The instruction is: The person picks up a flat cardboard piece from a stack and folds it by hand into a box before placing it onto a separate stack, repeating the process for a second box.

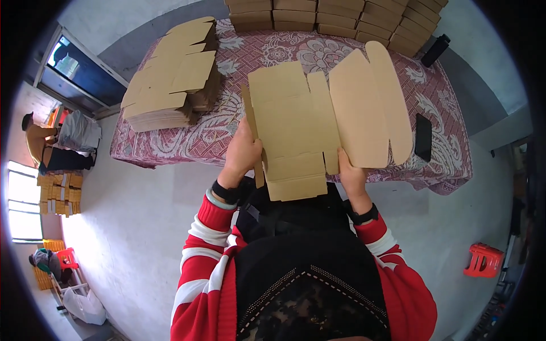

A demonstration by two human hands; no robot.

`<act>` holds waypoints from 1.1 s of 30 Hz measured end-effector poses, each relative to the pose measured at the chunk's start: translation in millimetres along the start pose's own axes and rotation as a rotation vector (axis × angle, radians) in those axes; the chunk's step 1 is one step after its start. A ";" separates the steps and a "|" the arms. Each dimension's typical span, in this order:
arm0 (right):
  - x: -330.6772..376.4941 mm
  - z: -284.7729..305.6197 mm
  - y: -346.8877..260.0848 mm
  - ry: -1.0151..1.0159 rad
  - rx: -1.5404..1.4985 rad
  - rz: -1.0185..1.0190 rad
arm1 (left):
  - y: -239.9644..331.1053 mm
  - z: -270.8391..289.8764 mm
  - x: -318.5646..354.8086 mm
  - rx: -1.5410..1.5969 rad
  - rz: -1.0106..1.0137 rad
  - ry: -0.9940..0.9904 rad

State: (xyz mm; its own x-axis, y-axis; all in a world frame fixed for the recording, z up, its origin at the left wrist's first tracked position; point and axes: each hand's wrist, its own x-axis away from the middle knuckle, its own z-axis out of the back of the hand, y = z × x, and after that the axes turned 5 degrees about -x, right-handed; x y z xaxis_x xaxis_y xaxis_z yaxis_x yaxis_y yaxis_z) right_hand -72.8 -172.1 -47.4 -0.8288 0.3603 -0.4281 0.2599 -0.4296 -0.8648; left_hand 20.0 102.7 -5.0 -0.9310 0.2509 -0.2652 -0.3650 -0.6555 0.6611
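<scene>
A flat brown cardboard box blank (293,122) is held up in front of me at the near edge of the table. Its left side flap stands partly folded up, and a wide rounded panel spreads to the right. My left hand (243,152) grips the left edge by that flap. On the other side, my right hand (352,175) is closed on the blank near a slot, thumb in front and the other fingers mostly hidden behind it. A stack of flat cardboard blanks (170,74) lies on the table to the left.
A red patterned cloth (170,145) covers the table. Folded boxes (335,17) are piled along the far side. A dark bottle (435,50) and black phone (422,137) lie at the right. Two people work far left; a red stool (483,260) stands right.
</scene>
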 end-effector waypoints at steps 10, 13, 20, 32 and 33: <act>-1.3 -15.4 -11.0 -0.076 -0.049 -0.124 | 17.9 -3.6 -8.9 -0.278 0.133 -0.077; -3.6 -16.1 -26.8 -0.094 0.229 0.249 | 20.0 -3.8 -8.8 -0.328 0.131 -0.132; -6.9 -22.5 -36.3 -0.281 0.195 0.260 | 2.2 -5.7 -3.3 -0.422 -0.252 -0.116; -17.2 -23.9 -85.8 -0.413 0.481 0.421 | -43.0 -1.4 -63.7 -0.282 -0.411 -0.130; -17.1 -25.3 -86.7 -0.429 0.454 0.413 | -38.0 1.9 -64.8 -0.278 -0.415 -0.133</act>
State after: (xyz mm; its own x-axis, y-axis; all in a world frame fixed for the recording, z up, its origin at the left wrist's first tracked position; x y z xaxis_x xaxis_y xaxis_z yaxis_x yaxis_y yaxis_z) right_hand -68.6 -120.0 28.2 -0.8525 -0.2193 -0.4746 0.4393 -0.7926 -0.4228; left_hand 94.2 112.7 -11.6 -0.7080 0.6065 -0.3617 -0.7045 -0.6419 0.3027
